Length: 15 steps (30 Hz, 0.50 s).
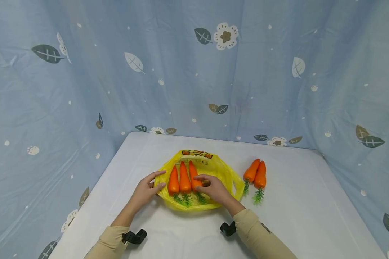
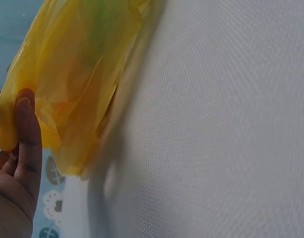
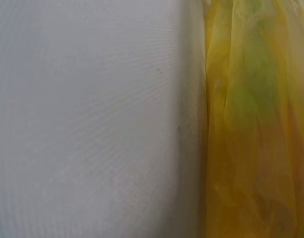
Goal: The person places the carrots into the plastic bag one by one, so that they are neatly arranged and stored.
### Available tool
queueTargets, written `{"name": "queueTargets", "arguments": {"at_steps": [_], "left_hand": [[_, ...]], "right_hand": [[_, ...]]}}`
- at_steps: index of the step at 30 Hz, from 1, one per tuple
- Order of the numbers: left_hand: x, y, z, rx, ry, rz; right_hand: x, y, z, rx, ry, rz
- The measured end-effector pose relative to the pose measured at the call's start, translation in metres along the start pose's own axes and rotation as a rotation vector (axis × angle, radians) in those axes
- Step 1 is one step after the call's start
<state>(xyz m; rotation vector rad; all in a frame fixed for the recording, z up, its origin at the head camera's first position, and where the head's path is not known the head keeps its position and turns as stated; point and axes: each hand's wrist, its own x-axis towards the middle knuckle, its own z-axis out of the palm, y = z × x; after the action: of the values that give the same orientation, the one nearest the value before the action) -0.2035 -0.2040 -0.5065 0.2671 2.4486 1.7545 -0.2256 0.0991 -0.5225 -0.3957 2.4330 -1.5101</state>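
A yellow plastic bag [image 1: 225,176] lies spread open on the table, and three orange carrots with green leafy tops lie side by side in it, tips pointing away. My left hand [image 1: 146,190] pinches the bag's left rim; in the left wrist view its thumb [image 2: 28,134] presses on the yellow film. Over the bag's right half, my right hand [image 1: 214,189] holds the rightmost carrot [image 1: 193,172] between thumb and fingers near its leafy end. The middle carrot [image 1: 184,180] and left carrot [image 1: 173,181] lie untouched. The right wrist view shows only the bag's side [image 3: 256,148] and the table.
Two more carrots [image 1: 260,176] lie together on the white table [image 1: 295,201], right of the bag. A blue patterned curtain [image 1: 181,82] hangs behind the table and along both sides. Black wrist cameras [image 1: 134,236] sit at both sleeves.
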Motion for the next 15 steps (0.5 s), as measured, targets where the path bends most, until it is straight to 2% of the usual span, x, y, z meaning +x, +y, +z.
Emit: {"name": "queueTargets", "arguments": {"at_steps": [15], "left_hand": [[-0.0025,0.0014,-0.0015,-0.009,-0.001,0.015]], "right_hand": [[0.0002,0.0022,0.0046,-0.022,-0.005,0.004]]}}
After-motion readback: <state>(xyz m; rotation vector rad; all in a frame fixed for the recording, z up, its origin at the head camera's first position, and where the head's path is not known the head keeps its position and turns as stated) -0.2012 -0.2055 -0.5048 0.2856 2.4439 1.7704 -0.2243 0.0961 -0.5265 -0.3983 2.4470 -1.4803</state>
